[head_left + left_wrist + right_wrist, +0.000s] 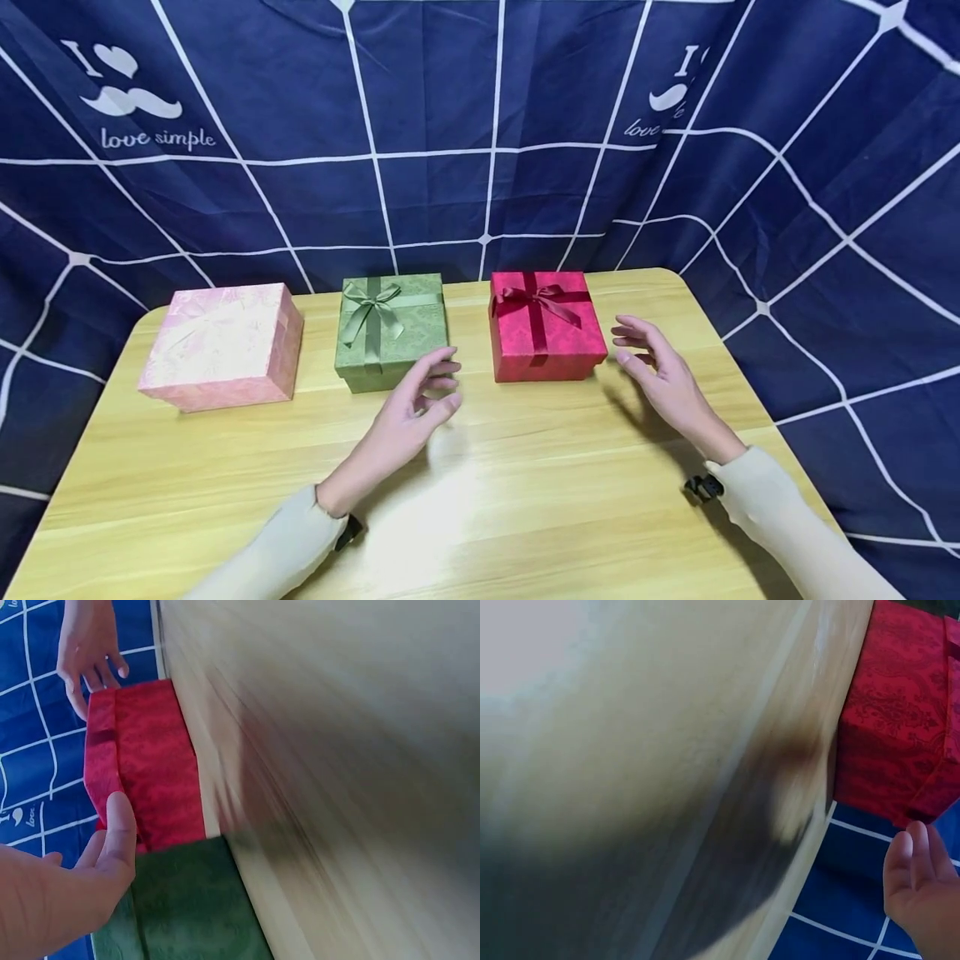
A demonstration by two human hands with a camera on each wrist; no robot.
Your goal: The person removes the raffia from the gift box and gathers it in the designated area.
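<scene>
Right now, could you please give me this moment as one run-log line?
left hand: empty, near green bow-tied gift box; right hand: empty, beside red bow-tied gift box; pink gift box: leftmost

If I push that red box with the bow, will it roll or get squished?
The red box probably won't roll, since its sides are flat and its corners square. Its edges look crisp, so it seems stiff. Its lid juts out past the lower part, so lifting by the lid alone might pull it off.
</scene>
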